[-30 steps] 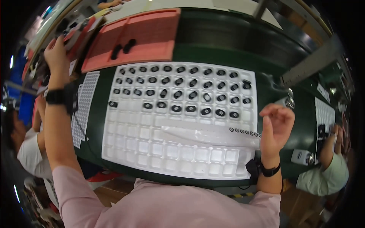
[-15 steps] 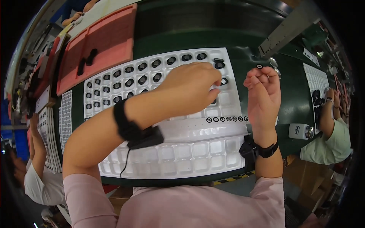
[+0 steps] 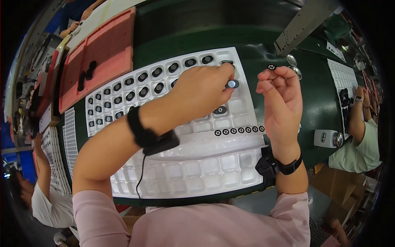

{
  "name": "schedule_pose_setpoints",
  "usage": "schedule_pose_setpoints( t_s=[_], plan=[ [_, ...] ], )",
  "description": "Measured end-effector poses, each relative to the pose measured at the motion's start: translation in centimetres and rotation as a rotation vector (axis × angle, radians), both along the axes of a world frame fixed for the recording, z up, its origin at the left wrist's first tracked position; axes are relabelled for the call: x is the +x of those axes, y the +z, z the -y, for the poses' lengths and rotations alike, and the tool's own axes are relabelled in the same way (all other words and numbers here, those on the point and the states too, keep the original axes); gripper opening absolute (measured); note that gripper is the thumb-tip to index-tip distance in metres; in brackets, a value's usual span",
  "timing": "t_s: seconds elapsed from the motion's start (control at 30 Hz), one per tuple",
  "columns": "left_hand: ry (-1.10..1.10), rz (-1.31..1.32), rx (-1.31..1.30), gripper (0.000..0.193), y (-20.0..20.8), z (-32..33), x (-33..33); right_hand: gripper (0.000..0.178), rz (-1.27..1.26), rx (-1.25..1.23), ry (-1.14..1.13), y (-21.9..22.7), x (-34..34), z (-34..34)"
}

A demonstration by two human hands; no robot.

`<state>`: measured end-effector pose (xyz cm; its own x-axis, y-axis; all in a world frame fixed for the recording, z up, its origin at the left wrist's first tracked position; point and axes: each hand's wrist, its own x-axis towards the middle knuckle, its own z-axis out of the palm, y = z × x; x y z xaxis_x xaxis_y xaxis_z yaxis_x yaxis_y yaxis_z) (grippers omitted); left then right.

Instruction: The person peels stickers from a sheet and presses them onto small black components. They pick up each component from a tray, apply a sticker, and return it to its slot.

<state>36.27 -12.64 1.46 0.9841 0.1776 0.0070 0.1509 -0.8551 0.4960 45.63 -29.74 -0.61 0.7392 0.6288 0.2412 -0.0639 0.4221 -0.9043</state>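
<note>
My left hand (image 3: 207, 84) reaches over a white plastic tray (image 3: 243, 96) divided into cells. Its thumb and forefinger close on a small dark part (image 3: 233, 84) with a pale round face; whether the part is clear of its cell I cannot tell. Several black oval parts (image 3: 157, 71) lie one to a cell in rows. To the right of the tray, my right hand (image 3: 284, 96) is raised, its fingertips pinching a small black round sticker (image 3: 271, 67) with a white mark. A strip of similar stickers (image 3: 240, 131) lies across the tray's near side. One oval part (image 3: 220, 110) bears such a mark.
A pink foam tray (image 3: 98, 61) with dark pieces stands at the far left. Near me are more white tray cells (image 3: 214, 181). A white bottle (image 3: 327, 138) with a metal top stands right; a metal post (image 3: 304, 26) rises behind. Co-workers sit on both sides.
My left fingers have closed around the small part, and its pale face now shows. My right hand still holds the sticker, which now faces up more. The whole view has shifted slightly.
</note>
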Motion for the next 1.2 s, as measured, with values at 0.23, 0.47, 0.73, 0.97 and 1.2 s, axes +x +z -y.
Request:
schedule_pose_setpoints(
  t_s=[0.23, 0.47, 0.73, 0.97, 1.2],
  plan=[
    [0.007, 0.326, -0.374, 0.033, 2.4, 2.3, -7.5, 0.038, -0.085, -0.186, 0.284, 1.7, -2.9, 0.4],
    [-0.012, 0.427, -0.492, 0.033, 1.4, 3.9, -8.7, 0.044, 0.273, -0.297, 0.432, 1.7, -4.3, 1.1],
    [0.014, 0.509, -0.67, 0.03, -0.2, 4.1, -8.7, 0.037, 0.256, -0.236, 0.408, 1.7, -5.0, 1.1],
    [0.076, 0.515, -0.833, 0.028, -0.6, 3.7, -8.7, 0.036, 0.15, -0.132, 0.379, 1.5, -4.6, 1.2],
    [0.025, 0.379, -0.871, 0.036, -0.4, 3.1, -8.9, 0.024, 0.197, -0.236, 0.317, 2.4, -2.5, 1.2]
  ],
)
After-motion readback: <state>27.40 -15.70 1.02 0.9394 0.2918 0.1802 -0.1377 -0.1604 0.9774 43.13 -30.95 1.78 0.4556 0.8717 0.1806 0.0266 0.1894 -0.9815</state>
